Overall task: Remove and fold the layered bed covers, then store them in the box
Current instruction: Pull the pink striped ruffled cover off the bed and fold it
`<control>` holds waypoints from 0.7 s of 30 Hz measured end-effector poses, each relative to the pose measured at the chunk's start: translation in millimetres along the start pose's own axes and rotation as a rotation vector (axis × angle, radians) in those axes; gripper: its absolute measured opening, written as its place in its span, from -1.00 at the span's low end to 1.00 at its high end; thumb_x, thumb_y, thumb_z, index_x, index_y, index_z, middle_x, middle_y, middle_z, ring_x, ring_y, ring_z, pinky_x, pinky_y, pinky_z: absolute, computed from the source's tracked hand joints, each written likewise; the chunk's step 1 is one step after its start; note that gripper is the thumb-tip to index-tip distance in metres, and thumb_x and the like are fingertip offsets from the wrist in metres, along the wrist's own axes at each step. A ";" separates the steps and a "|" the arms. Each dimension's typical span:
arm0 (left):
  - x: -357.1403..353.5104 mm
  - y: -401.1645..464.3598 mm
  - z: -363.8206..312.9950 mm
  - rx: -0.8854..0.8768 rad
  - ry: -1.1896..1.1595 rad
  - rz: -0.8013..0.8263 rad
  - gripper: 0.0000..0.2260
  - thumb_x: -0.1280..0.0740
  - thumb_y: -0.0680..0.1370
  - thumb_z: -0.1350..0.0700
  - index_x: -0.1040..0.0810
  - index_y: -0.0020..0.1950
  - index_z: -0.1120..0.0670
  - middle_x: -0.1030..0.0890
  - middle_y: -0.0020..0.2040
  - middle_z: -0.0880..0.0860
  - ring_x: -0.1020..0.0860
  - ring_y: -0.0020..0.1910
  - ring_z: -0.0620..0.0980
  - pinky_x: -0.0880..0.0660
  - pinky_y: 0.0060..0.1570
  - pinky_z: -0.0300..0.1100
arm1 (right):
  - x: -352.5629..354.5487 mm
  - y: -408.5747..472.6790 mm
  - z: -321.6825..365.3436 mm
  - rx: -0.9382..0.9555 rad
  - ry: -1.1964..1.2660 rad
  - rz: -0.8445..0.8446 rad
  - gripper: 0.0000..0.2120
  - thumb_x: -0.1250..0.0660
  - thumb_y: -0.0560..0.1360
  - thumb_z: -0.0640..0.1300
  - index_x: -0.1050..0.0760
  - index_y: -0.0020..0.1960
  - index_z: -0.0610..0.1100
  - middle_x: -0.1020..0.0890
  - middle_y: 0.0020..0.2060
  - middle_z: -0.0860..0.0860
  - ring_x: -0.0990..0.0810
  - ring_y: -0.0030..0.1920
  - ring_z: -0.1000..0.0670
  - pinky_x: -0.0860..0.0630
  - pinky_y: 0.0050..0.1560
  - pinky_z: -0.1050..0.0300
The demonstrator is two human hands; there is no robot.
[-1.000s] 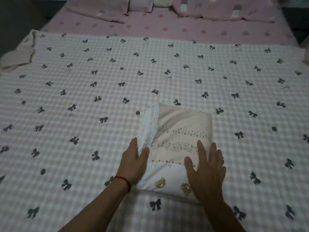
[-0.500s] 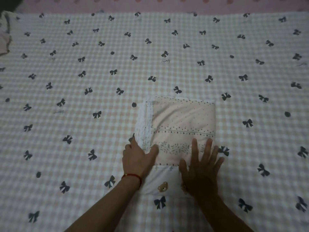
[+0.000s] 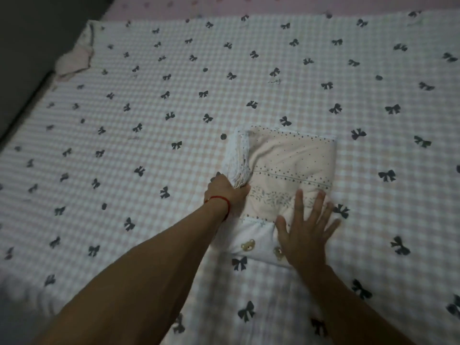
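A folded bed cover, cream with dotted lines and small bear prints on its white near edge, lies as a thick square bundle on the bed. My left hand, with a red string at the wrist, grips the bundle's layered left edge, thumb on top and fingers tucked under. My right hand lies flat with spread fingers, pressing on the bundle's near right corner. Beneath it, a pink-and-white checked cover with dark bows is spread over the bed. No box is in view.
A pink dotted sheet shows past the checked cover's far edge. The cover's far left corner is bunched up at the bed's edge, beside a dark floor strip.
My left hand has gone from resting beside the bundle to gripping its left edge, lifting the layers slightly. My right hand stays pressing flat. The view has swung to the left.
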State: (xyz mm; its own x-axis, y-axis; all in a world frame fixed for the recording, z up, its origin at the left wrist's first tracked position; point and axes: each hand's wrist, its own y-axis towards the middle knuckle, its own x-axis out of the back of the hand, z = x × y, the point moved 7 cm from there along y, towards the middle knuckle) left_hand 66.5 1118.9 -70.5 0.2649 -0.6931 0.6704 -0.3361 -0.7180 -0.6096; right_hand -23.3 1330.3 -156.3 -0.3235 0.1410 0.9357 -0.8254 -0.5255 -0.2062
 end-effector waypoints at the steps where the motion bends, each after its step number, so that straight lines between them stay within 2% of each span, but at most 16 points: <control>1: 9.2 -23.7 -10.3 -0.036 0.000 -0.051 -0.36 -0.49 0.42 -0.21 -0.48 0.32 0.17 -0.59 0.23 0.15 -0.58 0.15 0.16 -0.58 0.12 0.03 | 11.5 -3.2 -1.7 0.027 0.071 0.043 -0.23 0.02 0.55 0.35 0.05 0.66 0.05 0.14 0.63 -0.20 0.06 0.59 -0.38 0.12 0.47 -0.49; 3: 19.6 -67.8 -28.6 -0.116 -0.029 -0.076 -0.49 -0.47 0.48 -0.14 -0.51 0.28 0.15 -0.60 0.20 0.14 -0.57 0.15 0.15 -0.56 0.09 -0.01 | 32.1 -9.4 -7.7 0.066 0.283 0.135 -0.29 -0.01 0.57 0.34 0.06 0.64 0.15 0.15 0.64 -0.07 0.07 0.62 -0.25 0.10 0.52 -0.40; 5: 34.0 -119.8 -32.8 -0.148 -0.118 -0.104 -0.47 -0.46 0.48 -0.14 -0.49 0.36 0.07 -0.59 0.26 0.10 -0.55 0.21 0.14 -0.54 0.14 -0.01 | 56.6 -23.0 -7.9 0.034 0.617 0.273 -0.37 -0.12 0.59 0.26 0.02 0.59 0.26 0.00 0.63 -0.01 -0.08 0.60 -0.16 -0.10 0.55 -0.31; 7: 50.8 -172.4 -25.5 -0.159 -0.229 -0.141 -0.45 -0.46 0.47 -0.13 -0.45 0.41 0.00 -0.59 0.28 0.04 -0.56 0.21 0.11 -0.54 0.17 -0.02 | 74.4 -40.6 -5.2 -0.185 0.887 0.433 -0.41 -0.22 0.56 0.23 -0.09 0.53 0.32 -0.29 0.52 -0.11 -0.42 0.42 -0.22 -0.44 0.35 -0.28; 8: 61.8 -201.3 -14.1 -0.142 -0.286 -0.160 -0.47 -0.46 0.47 -0.11 -0.46 0.41 -0.03 -0.59 0.28 0.02 -0.57 0.20 0.09 -0.54 0.17 -0.04 | 76.0 -51.8 -3.2 -0.292 0.965 0.546 -0.43 -0.25 0.54 0.24 -0.21 0.51 0.21 -0.46 0.40 -0.18 -0.56 0.24 -0.24 -0.56 0.16 -0.21; 9: 79.9 -240.0 10.8 -0.105 -0.377 -0.211 -0.49 -0.47 0.47 -0.09 -0.48 0.39 -0.05 -0.60 0.26 0.00 -0.57 0.19 0.06 -0.53 0.17 -0.05 | 86.8 -73.4 14.4 -0.315 0.969 0.682 -0.45 -0.27 0.55 0.24 -0.35 0.45 0.03 -0.59 0.21 -0.23 -0.63 0.03 -0.23 -0.60 -0.03 -0.10; 10: 91.1 -270.5 36.4 -0.060 -0.466 -0.233 -0.49 -0.48 0.45 -0.09 -0.51 0.38 -0.07 -0.62 0.25 -0.03 -0.58 0.18 0.04 -0.53 0.20 -0.04 | 95.5 -95.7 27.2 -0.317 0.934 0.797 -0.49 -0.27 0.56 0.25 -0.47 0.33 -0.09 -0.64 0.02 -0.24 -0.64 -0.12 -0.20 -0.58 -0.15 -0.03; 11: 101.3 -304.2 63.8 -0.010 -0.546 -0.263 -0.46 -0.49 0.41 -0.11 -0.53 0.37 -0.08 -0.63 0.24 -0.06 -0.58 0.18 0.01 -0.53 0.23 -0.03 | 105.9 -119.7 38.6 -0.307 0.857 0.881 -0.51 -0.27 0.56 0.27 -0.53 0.23 -0.12 -0.65 -0.06 -0.22 -0.63 -0.14 -0.20 -0.57 -0.15 -0.04; 13: 112.2 -365.8 119.5 0.077 -0.686 -0.319 -0.40 -0.52 0.35 -0.15 -0.55 0.37 -0.06 -0.64 0.24 -0.10 -0.59 0.20 -0.04 -0.52 0.27 -0.06 | 122.2 -157.1 52.4 -0.226 0.708 0.985 -0.50 -0.31 0.53 0.30 -0.58 0.18 -0.11 -0.68 -0.01 -0.18 -0.65 -0.01 -0.22 -0.58 -0.03 -0.13; 16: 99.1 -478.4 224.6 0.300 -0.898 -0.449 -0.54 -0.50 0.49 -0.07 -0.56 0.36 0.00 -0.65 0.23 -0.05 -0.61 0.15 -0.07 -0.51 0.13 -0.22 | 133.7 -234.3 99.6 -0.023 0.584 1.199 -0.48 -0.41 0.49 0.23 -0.61 0.24 -0.15 -0.72 0.07 -0.17 -0.68 0.11 -0.25 -0.58 0.18 -0.23; 17: 86.5 -505.1 248.5 0.380 -0.954 -0.482 -0.53 -0.47 0.50 -0.14 -0.57 0.35 0.01 -0.65 0.23 -0.03 -0.62 0.13 -0.05 -0.52 0.14 -0.21 | 139.9 -255.9 114.4 0.028 0.540 1.281 -0.51 -0.41 0.51 0.19 -0.61 0.24 -0.16 -0.72 0.09 -0.18 -0.68 0.12 -0.26 -0.56 0.24 -0.26; 19: 39.3 -580.2 305.2 0.607 -1.139 -0.600 -0.28 -0.38 0.38 -0.44 -0.55 0.37 0.02 -0.63 0.27 0.01 -0.61 0.17 0.02 -0.52 0.26 -0.08 | 138.0 -321.9 148.7 0.195 0.356 1.435 -0.60 -0.38 0.56 0.11 -0.62 0.20 -0.19 -0.72 0.07 -0.19 -0.71 0.08 -0.24 -0.57 0.24 -0.24; 21: -30.4 -657.7 351.4 0.875 -1.332 -0.689 -0.06 -0.24 0.33 -0.58 -0.43 0.48 0.08 -0.53 0.39 0.07 -0.54 0.30 0.11 -0.44 0.36 -0.04 | 126.0 -391.5 174.7 0.459 0.069 1.459 -0.59 -0.40 0.55 0.12 -0.63 0.17 -0.21 -0.74 0.01 -0.16 -0.73 0.03 -0.21 -0.60 0.21 -0.19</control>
State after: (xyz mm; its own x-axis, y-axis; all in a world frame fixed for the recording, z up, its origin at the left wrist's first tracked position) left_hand 597.0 1589.7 161.4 0.7908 0.4801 0.3796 0.5793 -0.3872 -0.7173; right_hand 339.9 1407.2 92.4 -0.7311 -0.6821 -0.0157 0.4273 -0.4399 -0.7898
